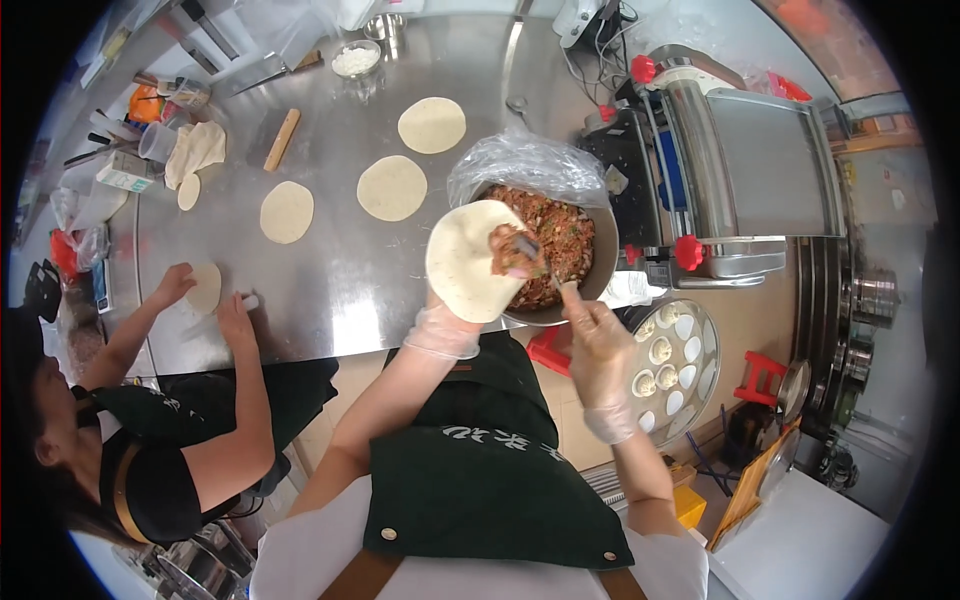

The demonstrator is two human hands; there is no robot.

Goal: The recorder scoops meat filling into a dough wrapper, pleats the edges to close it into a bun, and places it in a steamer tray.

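My left hand (450, 320), in a clear plastic glove, holds a round dough wrapper (462, 265) from beneath; the wrapper hides most of its fingers. A clump of chopped meat filling (510, 250) lies at the wrapper's right side. My right hand (600, 345), also gloved, is closed round the handle of a spoon-like tool (552, 279). The tool's head is in the clump and partly covered, so I cannot tell its exact shape. Right below the wrapper's edge stands a large metal bowl (607, 262) of meat filling, with a clear plastic bag (520, 160) over its far rim.
Flat dough rounds (391, 188) and a wooden rolling pin (282, 140) lie on the steel table (330, 270). A co-worker (215, 450) handles dough at the left. At the right are a dough-rolling machine (740, 160) and a round tray (668, 400) with shaped buns, below table height.
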